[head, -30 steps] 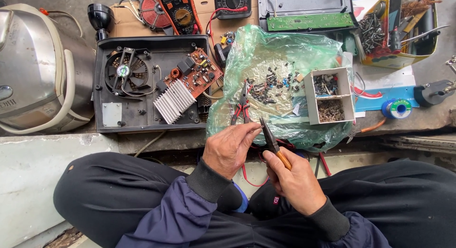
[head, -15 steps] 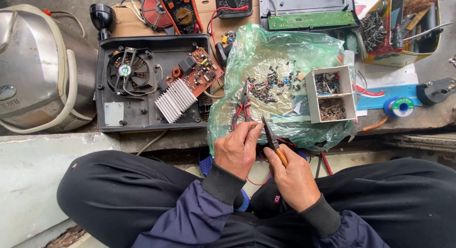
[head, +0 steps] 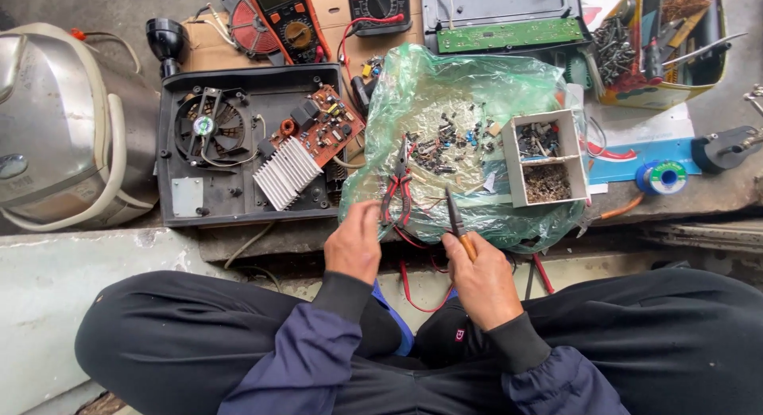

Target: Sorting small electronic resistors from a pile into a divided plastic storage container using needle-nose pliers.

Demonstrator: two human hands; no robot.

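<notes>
Two bare hands work over the front edge of a crumpled translucent green plastic bag [head: 477, 105], spread flat as a tray. The right hand [head: 483, 281] is clenched around a thin dark-tipped tool with an orange-brown handle [head: 456, 220], tip pointing up and away toward the bag. The left hand [head: 354, 244] is curled with its fingertips at the bag's near edge, just beside the red-handled small pliers [head: 399, 191] lying on the plastic; whether it pinches anything I cannot tell.

Risks, largest first:
- Bag overhangs the ledge edge. A tug by either hand could, in my judgement, slide the whole sheet and tip the box.
- Loose small parts sit near the overhanging edge; a nudge from the tool tip could roll them off into the lap or onto the floor.
- Red wire [head: 413, 288] loops below the hands; it could snag on a wrist.

Containers, largest to smallest:
- Open black plastic appliance shell [head: 179, 200], left of the bag: holds a round black fan [head: 208, 127], a brown circuit board [head: 319, 129] and a ribbed silver heat sink [head: 288, 172].
- Green bag: holds scattered dark electronic parts [head: 445, 141], the pliers and the box.
- Yellow-edged tray [head: 636, 93], top right: screws and hand tools, details too small to tell.
- White two-compartment cardboard box [head: 513, 168]: far compartment holds dark mixed parts, near compartment holds brownish small bits.
</notes>
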